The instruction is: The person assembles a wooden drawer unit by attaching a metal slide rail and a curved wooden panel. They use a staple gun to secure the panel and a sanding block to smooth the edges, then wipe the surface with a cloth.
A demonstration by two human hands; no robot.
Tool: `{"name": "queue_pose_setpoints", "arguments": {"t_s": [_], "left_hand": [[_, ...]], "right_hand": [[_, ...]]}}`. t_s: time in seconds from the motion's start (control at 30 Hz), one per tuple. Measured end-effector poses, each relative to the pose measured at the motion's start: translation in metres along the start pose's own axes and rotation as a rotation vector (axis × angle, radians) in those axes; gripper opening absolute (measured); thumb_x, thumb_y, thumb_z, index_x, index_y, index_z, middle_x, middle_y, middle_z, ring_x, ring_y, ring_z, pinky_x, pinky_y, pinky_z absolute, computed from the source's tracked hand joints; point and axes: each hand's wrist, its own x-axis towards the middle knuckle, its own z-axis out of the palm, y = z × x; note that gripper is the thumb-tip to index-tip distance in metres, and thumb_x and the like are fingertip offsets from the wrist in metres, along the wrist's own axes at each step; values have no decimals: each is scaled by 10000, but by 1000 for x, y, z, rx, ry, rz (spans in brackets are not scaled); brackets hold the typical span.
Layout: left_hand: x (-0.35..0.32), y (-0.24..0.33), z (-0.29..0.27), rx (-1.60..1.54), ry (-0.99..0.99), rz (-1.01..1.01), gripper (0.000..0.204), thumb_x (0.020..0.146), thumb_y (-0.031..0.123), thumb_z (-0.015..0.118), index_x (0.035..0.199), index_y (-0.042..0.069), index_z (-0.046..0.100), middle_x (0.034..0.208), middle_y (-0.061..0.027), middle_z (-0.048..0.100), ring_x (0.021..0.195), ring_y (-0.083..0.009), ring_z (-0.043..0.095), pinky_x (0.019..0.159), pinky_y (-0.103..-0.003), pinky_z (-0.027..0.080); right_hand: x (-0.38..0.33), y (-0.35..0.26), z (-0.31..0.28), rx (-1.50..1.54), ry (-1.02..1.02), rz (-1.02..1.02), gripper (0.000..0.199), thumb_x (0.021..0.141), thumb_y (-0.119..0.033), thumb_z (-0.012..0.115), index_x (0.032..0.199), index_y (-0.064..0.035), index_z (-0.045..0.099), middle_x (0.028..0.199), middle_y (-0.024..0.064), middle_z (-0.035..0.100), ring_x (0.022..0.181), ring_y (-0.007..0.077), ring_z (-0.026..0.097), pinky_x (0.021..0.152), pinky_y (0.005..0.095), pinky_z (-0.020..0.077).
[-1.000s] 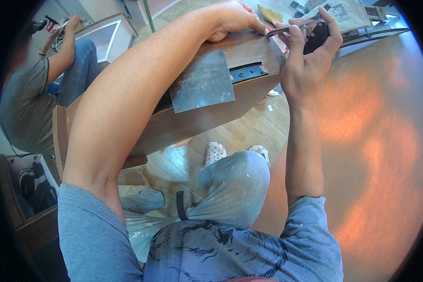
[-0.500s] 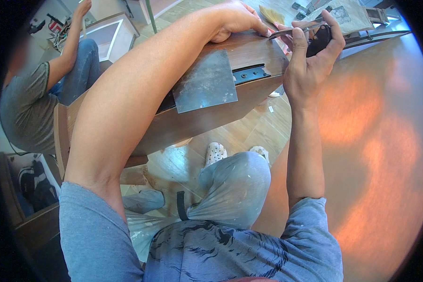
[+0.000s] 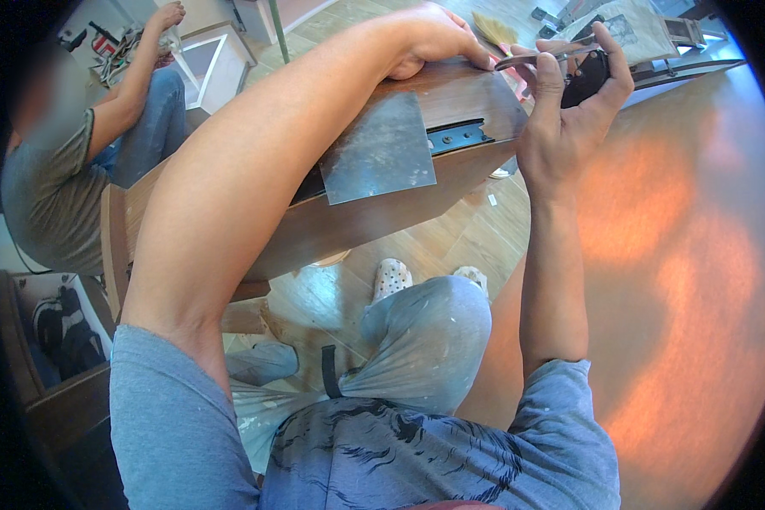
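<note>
My left arm reaches across a brown wooden drawer or cabinet piece (image 3: 340, 234). At its far edge my left hand (image 3: 438, 41) is closed, thumb and fingertips pinched beside the tip of a tool; what they pinch is too small to make out. In my right hand (image 3: 565, 140) is a black-handled metal tool (image 3: 586, 78), its slim dark part pointing left toward my left fingertips. Its exact kind is unclear. A thin grey rectangular sheet (image 3: 381, 151) lies on the wood under my left forearm, overhanging the near edge. Beside it sits a dark metal drawer slide (image 3: 459, 136).
To the right spreads a large, shiny brown surface (image 3: 654, 297). Behind my hands are a straw-coloured brush (image 3: 493, 30) and a clamp-like metal frame (image 3: 684, 34). Another person (image 3: 55, 183) sits at the left, near a white-edged box (image 3: 208, 72). Shoes (image 3: 64, 331) lie in a compartment lower left.
The wooden piece, the sheet and both my hands appear slightly farther right in the picture. My grip on the tool looks the same. The other person's raised hand has moved right.
</note>
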Motion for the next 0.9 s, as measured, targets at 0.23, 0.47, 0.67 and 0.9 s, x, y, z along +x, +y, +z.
{"name": "queue_pose_setpoints", "arguments": {"t_s": [0.23, 0.47, 0.67, 0.9], "left_hand": [[1, -2, 0, -13, -10, 22, 179, 759, 98, 874, 870, 32, 750, 861, -91, 715, 750, -197, 637, 671, -374, 525], [4, -5, -1, -26, -13, 21, 162, 759, 85, 868, 854, 39, 746, 835, -83, 704, 726, -184, 624, 651, -366, 512], [6, -7, -1, -53, -4, 19, 155, 761, 82, 867, 850, 45, 746, 829, -80, 710, 724, -182, 626, 645, -360, 511], [3, -6, -3, -66, -8, 60, 198, 764, 86, 863, 932, 35, 772, 902, -99, 730, 813, -194, 656, 727, -362, 536]], "right_hand": [[2, -3, -4, -87, -75, 45, 515, 1075, -78, 605, 1513, -30, 338, 1164, 148, 652, 1083, 222, 701, 935, 344, 617], [1, -1, 1, 2, -53, -12, 507, 1080, -51, 580, 1518, -39, 325, 1169, 160, 644, 1059, 241, 724, 937, 363, 630], [4, -5, 3, -9, -76, 38, 506, 1077, -37, 577, 1517, -50, 326, 1165, 162, 643, 1042, 245, 733, 938, 369, 633], [9, -6, -2, -224, -129, -45, 526, 1076, -54, 589, 1512, -46, 295, 1176, 176, 652, 1041, 278, 739, 921, 397, 643]]}}
